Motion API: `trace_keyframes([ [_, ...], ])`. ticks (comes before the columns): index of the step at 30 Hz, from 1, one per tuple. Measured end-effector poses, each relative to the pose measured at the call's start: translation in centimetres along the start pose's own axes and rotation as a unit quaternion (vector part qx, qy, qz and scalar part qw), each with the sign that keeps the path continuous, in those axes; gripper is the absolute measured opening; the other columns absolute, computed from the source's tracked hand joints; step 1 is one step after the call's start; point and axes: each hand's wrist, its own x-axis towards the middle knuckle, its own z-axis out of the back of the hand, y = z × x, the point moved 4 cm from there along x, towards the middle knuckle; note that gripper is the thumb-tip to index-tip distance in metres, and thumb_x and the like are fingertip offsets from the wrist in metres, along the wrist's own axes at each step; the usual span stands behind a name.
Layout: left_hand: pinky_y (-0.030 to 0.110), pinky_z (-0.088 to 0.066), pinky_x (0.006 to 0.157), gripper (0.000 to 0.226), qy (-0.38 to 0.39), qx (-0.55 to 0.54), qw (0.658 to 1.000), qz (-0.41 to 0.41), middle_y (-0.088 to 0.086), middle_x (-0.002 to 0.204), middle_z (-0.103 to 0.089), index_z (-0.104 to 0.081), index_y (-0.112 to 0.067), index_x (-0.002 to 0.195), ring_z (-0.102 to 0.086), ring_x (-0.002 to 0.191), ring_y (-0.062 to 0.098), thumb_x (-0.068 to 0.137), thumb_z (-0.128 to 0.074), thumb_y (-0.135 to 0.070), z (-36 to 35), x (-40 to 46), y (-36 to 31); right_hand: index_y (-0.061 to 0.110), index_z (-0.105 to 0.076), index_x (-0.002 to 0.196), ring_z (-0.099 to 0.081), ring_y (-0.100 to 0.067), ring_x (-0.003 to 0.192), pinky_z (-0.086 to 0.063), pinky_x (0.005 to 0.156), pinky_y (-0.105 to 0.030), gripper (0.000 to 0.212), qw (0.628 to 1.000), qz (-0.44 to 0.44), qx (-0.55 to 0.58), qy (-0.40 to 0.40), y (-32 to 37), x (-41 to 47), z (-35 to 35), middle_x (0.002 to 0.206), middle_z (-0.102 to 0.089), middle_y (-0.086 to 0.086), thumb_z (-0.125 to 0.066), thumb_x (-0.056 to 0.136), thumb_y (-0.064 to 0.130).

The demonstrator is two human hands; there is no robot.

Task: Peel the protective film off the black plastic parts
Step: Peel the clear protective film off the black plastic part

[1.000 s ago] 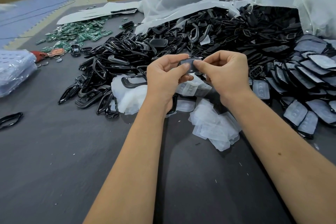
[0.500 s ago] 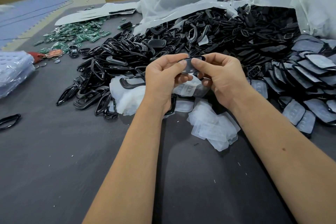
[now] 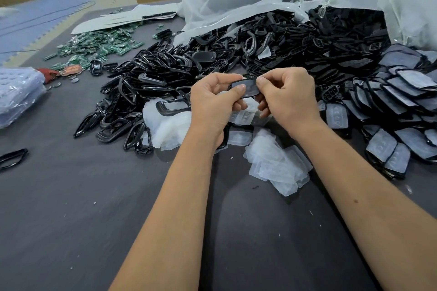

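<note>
Your left hand [image 3: 214,101] pinches the left end of a small black part [image 3: 246,88], thumb on its near face and forefinger along the top edge. Your right hand [image 3: 287,99] pinches the right end, thumb tip at the upper right corner. Both hands are closed on the one piece, held up above the bench [image 3: 71,220], straight ahead of you.

The part lies with its long axis running left to right, from one hand to the other, its broad glossy face tilted toward you. That is what matters for the pull: the right thumb sits at the corner where a film edge would lift, so the peel most likely runs along the length toward the left hand, which acts as the anchor. Whether a film edge is already raised, you cannot tell here; it is too small and glossy to read.

Just below your hands, loose clear film pieces [image 3: 279,168] lie heaped on the bench, the natural drop spot. To the right, well within reach of the right hand, sits a stack of parts still covered in film [image 3: 402,92]. To the left and beyond is a pile of bare black frames [image 3: 151,80].
</note>
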Motion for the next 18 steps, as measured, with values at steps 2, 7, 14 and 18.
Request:
trace_keyframes([
  [2,0.019,-0.050,0.053,0.015,-0.003,0.004,1.000,-0.002,0.001,0.066,-0.069,-0.072,-0.002,0.098,-0.057,0.048,0.012,0.089,-0.070,0.010,0.0,0.0,0.1,0.006,-0.076,0.084,-0.068,-0.017,0.048,-0.053,0.042,-0.030,0.024,1.000,-0.005,0.003,0.002,-0.2,0.0,-0.1,0.064,-0.070,-0.006,-0.060,0.102,0.012],
  [7,0.019,-0.050,0.053,0.017,0.013,0.010,1.000,-0.002,0.004,0.073,-0.072,-0.073,-0.001,0.099,-0.059,0.050,0.012,0.088,-0.071,0.010,0.0,0.0,0.0,0.011,-0.075,0.075,-0.065,-0.015,0.044,-0.047,0.041,-0.024,0.029,1.000,0.014,0.005,0.005,-0.4,0.0,0.0,0.059,-0.070,-0.002,-0.075,0.093,0.033],
  [14,0.018,-0.049,0.054,0.019,0.024,0.003,0.999,0.026,0.006,0.073,-0.071,-0.072,0.003,0.106,-0.059,0.052,0.012,0.088,-0.071,0.010,0.0,0.0,0.0,0.013,-0.078,0.088,-0.064,-0.014,0.048,-0.051,0.041,-0.026,0.010,0.997,0.010,0.052,0.057,-0.5,0.4,0.4,0.062,-0.071,-0.003,-0.075,0.096,0.018],
  [18,0.015,-0.048,0.051,0.018,0.001,-0.053,0.995,0.090,0.007,0.072,-0.070,-0.074,0.000,0.101,-0.059,0.050,0.011,0.087,-0.070,0.011,0.3,0.1,0.1,0.011,-0.072,0.107,-0.069,-0.020,0.054,-0.058,0.046,-0.037,0.009,0.991,0.113,-0.024,0.062,0.6,-0.4,0.3,0.070,-0.070,-0.003,-0.067,0.100,0.009],
])
